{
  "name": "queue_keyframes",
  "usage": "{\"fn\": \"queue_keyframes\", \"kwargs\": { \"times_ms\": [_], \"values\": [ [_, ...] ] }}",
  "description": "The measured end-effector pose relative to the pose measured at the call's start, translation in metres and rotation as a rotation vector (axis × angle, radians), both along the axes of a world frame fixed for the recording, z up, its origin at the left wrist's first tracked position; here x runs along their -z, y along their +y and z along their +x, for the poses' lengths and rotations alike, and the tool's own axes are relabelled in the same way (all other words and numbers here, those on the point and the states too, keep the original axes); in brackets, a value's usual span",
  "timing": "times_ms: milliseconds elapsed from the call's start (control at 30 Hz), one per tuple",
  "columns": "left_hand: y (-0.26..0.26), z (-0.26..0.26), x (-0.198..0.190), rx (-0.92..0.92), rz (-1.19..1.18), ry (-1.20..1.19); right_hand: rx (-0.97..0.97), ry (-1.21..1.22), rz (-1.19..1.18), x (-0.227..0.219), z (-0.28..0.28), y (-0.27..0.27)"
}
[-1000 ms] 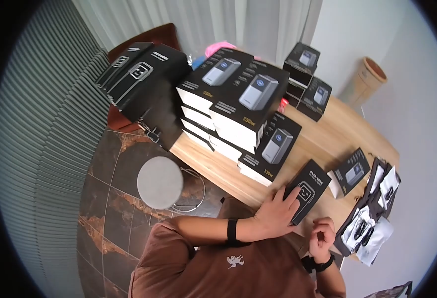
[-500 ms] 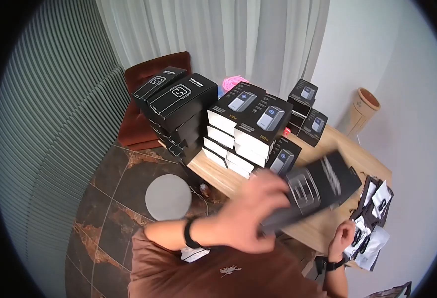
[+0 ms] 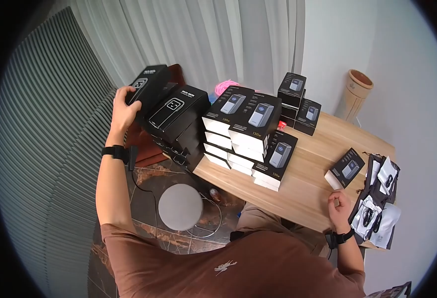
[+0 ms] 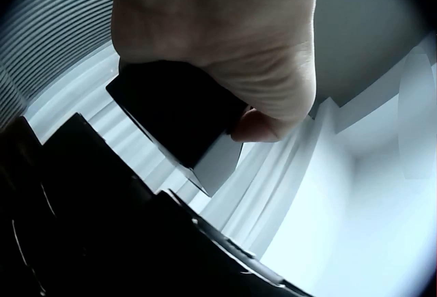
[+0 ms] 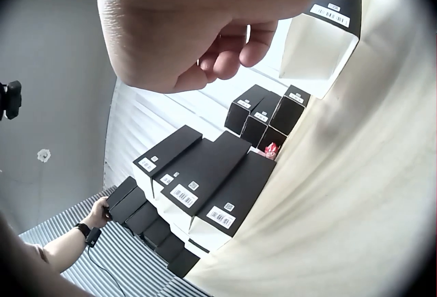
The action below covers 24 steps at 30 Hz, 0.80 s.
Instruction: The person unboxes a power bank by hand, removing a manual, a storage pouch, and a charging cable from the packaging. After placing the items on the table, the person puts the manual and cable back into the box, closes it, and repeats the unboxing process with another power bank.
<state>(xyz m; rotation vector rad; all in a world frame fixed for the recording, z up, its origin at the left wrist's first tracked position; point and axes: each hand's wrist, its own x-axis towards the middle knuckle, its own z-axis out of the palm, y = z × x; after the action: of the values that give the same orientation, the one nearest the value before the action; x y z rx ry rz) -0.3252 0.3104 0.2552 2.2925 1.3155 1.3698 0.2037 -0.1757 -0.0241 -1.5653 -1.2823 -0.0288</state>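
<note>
At the far left, my left hand (image 3: 125, 110) grips a black box (image 3: 153, 82) with a pale printed logo, thumb on one side and fingers on the other. The left wrist view shows this held box (image 4: 179, 109) above the dark stacked boxes (image 4: 89, 194), with curtain visible between. Beside it, more black boxes (image 3: 181, 105) with the same logo are piled up. Over at the table's right, my right hand (image 3: 340, 207) rests with loosely curled fingers and holds nothing. Just beyond it lies a small black-and-white charger box (image 3: 349, 168).
Charger boxes (image 3: 243, 111) stand stacked mid-table, and a smaller group (image 3: 294, 92) sits behind them. Dark pouches (image 3: 372, 186) with cables and white packets lie at the right edge. A round stool (image 3: 180, 207), a red-brown chair (image 3: 177, 75) and a clay vase (image 3: 356, 94) surround the wooden table (image 3: 305, 198).
My left hand has carried the black box from the table's right side across to the far-left pile. My right hand has stayed near the pouches.
</note>
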Motion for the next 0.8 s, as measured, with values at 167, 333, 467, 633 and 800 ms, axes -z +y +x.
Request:
{"fn": "queue_keyframes", "kwargs": {
  "times_ms": [167, 333, 467, 633, 800],
  "values": [
    [0.011, -0.006, 0.009, 0.098, 0.003, 0.089, 0.019, 0.044, -0.008, -0.003, 0.000, 0.001],
    [0.000, -0.004, 0.005, 0.108, 0.088, 0.100, 0.024, -0.088, 0.046, 0.000, 0.015, 0.006],
    [-0.019, 0.010, 0.006, -0.095, 0.604, 0.162, 0.192, -0.008, -0.054, -0.010, 0.023, 0.003],
    [-0.143, 0.085, 0.038, 0.245, 0.986, 0.098, 0.465, -0.401, -0.193, -0.035, 0.029, 0.013],
    [-0.274, 0.161, 0.118, 1.129, 0.761, 0.489, 0.531, -0.494, -0.383, -0.016, 0.040, 0.022]
  ]
}}
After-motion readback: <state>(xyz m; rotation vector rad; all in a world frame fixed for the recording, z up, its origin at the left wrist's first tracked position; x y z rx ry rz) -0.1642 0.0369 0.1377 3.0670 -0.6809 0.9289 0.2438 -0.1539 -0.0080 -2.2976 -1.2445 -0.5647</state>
